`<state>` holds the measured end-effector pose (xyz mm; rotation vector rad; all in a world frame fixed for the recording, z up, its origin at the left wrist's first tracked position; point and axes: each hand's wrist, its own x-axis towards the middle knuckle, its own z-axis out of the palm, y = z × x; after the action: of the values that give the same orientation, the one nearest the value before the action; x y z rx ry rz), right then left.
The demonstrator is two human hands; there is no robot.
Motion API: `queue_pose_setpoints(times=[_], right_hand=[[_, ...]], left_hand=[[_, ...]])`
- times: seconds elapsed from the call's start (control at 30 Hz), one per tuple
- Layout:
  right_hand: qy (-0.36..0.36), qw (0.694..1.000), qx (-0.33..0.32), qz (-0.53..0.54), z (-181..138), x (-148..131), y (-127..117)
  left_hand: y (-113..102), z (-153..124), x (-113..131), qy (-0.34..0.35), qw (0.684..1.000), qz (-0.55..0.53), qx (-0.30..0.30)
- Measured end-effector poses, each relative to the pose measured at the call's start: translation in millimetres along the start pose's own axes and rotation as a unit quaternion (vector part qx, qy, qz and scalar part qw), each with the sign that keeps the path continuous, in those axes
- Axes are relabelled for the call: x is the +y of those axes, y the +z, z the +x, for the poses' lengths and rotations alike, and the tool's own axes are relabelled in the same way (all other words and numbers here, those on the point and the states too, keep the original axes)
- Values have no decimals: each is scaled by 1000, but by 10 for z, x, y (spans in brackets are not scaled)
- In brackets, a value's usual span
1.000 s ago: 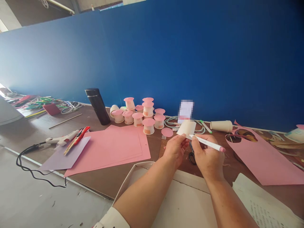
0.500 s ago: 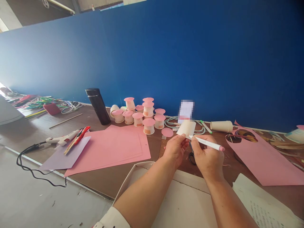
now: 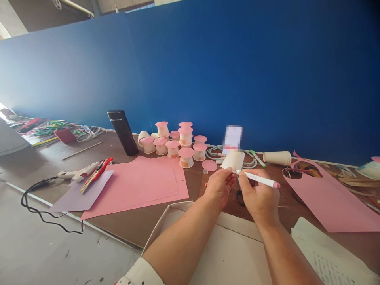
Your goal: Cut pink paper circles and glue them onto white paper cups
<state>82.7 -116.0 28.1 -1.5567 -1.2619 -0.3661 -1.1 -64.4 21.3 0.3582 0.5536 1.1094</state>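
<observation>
A white paper cup (image 3: 233, 161) is upside down in my left hand (image 3: 221, 183), the thumb and fingers closed on its rim. My right hand (image 3: 257, 192) grips a white marker (image 3: 261, 179) with a pink end; its tip points at the lower edge of the cup, though I cannot tell whether it touches. Just left of the cup lie a pink paper disc (image 3: 209, 165) and a small clear piece (image 3: 205, 171). Black scissor handles (image 3: 240, 198) show partly between my hands. Several upturned cups with pink disc tops (image 3: 186, 154) stand grouped farther left, some stacked.
Pink sheets (image 3: 142, 182) lie left, with a glue gun (image 3: 77, 172) and red utility knife (image 3: 99, 172) on purple paper. A black bottle (image 3: 123, 132) stands behind. Rightward are stacked cups (image 3: 277, 158), sunglasses (image 3: 305, 169) and cut pink paper (image 3: 335, 202). A white box (image 3: 234, 253) sits in front.
</observation>
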Motion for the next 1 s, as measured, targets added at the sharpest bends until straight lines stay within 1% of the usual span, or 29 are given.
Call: queue_pose_setpoints(times=[0.47, 0.7, 0.8, 0.9, 1.0], right_hand=[[13, 1000, -28, -3, -5, -8, -12], [36, 999, -33, 5, -17, -20, -1], [60, 995, -19, 81, -18, -64, 0], [95, 979, 22, 181, 4, -113, -16], [124, 967, 51, 218, 43, -135, -40]], left_hand=[[6, -15, 15, 2, 1000, 1, 12], [4, -17, 18, 1, 1000, -1, 10], [25, -55, 61, -17, 1000, -14, 10], [59, -106, 115, -43, 998, -31, 27], [87, -135, 144, -59, 997, -43, 35]])
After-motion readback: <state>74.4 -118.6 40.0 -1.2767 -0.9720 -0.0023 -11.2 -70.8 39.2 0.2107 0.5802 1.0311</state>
